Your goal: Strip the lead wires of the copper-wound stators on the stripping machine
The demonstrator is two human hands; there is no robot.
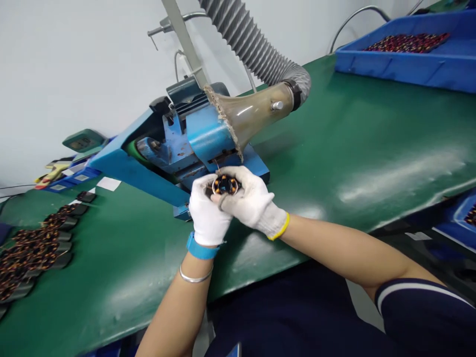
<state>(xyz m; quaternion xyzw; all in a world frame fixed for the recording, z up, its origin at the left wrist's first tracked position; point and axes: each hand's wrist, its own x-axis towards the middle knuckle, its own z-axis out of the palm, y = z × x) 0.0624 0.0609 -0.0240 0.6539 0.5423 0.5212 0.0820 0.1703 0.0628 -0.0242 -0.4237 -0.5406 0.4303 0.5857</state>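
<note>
1. A small wound ring (pixel 225 177), with copper-coloured coils set around its inside, is held between both hands at the centre, just in front of the blue machine (pixel 208 131).
2. It is gripped at its 9 o'clock side by the white-gloved left hand (pixel 208 210), whose fingers are curled.
3. It is gripped at its 3 o'clock side by the right hand (pixel 251 196), gloved with a yellow cuff.
4. From the ring, a hood (pixel 258 109) joined to a grey hose (pixel 245 37) is seen toward 1 o'clock.
5. Similar wound parts (pixel 37 248) are laid out toward 8 to 9 o'clock on the green table (pixel 357 148).
6. A blue tray (pixel 401 70) is placed toward 2 o'clock.
</note>
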